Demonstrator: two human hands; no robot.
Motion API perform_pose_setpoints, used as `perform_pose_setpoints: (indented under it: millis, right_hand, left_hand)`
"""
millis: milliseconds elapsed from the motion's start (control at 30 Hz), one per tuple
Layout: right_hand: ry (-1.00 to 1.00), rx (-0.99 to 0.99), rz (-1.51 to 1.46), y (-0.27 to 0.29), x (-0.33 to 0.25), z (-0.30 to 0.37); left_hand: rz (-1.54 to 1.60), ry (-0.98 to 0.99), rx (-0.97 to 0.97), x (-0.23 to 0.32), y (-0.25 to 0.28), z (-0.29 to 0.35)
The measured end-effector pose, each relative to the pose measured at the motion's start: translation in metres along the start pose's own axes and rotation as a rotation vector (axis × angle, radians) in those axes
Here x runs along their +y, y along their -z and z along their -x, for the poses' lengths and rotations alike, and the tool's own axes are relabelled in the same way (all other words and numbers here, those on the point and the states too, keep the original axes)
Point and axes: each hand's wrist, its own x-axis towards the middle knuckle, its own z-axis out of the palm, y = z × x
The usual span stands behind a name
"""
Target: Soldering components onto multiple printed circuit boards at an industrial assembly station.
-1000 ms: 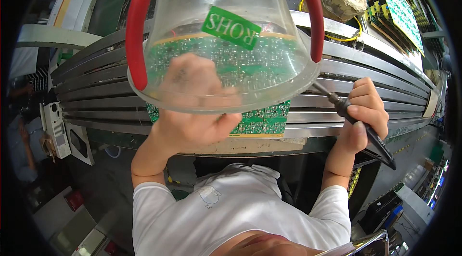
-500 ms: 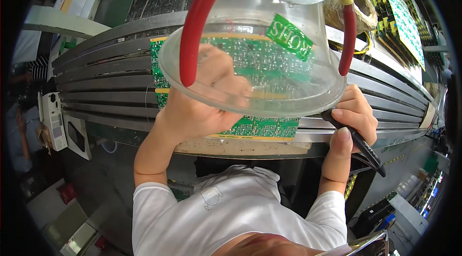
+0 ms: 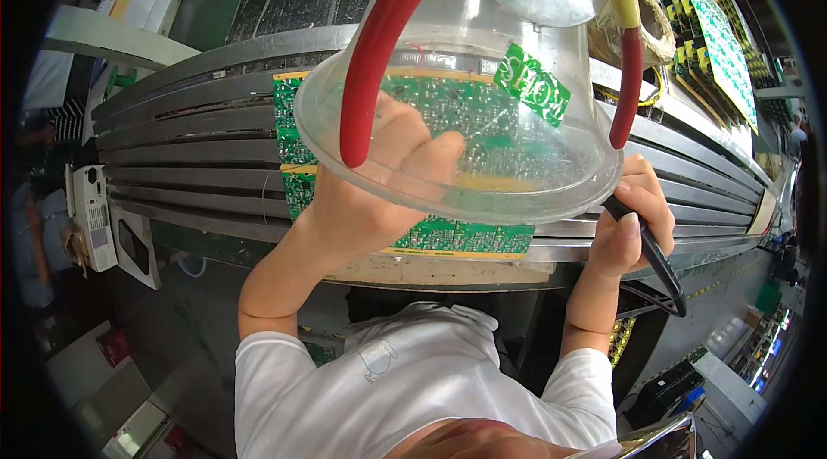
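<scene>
A green circuit board panel point(image 3: 469, 237) with yellow edges lies on metal rails. Over it hangs a clear plastic hood point(image 3: 448, 197) with a green label, covering much of the panel and part of my hands. My left hand point(image 3: 357, 213), closed with its thumb raised, is above the panel's left half; anything in its fingers is hard to see through the plastic. A thin wire point(image 3: 265, 196) curves beside that wrist. At the hood's right rim, my right hand point(image 3: 644, 216) grips the black handle of a soldering iron point(image 3: 652, 254), its tip hidden.
Two red-sleeved prongs point(image 3: 379, 62) hang close in front of the hood. Long metal rails point(image 3: 189, 166) span the bench. A tan roll point(image 3: 650, 28) and stacked circuit boards point(image 3: 719, 49) stand at right. Another person's arm point(image 3: 39, 239) shows far left.
The handle in my right hand has tilted steeper, and its cable bends more. My left thumb has lifted slightly. The hood and prongs sit a little lower and further right in view.
</scene>
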Motion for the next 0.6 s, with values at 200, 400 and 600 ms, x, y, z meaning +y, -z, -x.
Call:
perform_pose_setpoints:
  millis: [200,400,600]
  right_hand:
    - [0.029,0.033,0.004,0.005,0.004,0.004]
    - [0.036,0.057,-0.004,0.01,0.005,0.005]
    - [0.032,0.067,-0.006,0.011,0.005,0.005]
  left_hand:
    - [-0.142,0.186,0.024,0.005,0.015,-0.008]
    - [-0.196,0.405,0.034,0.006,0.025,-0.01]
    - [-0.155,0.396,-0.019,0.006,0.029,-0.01]
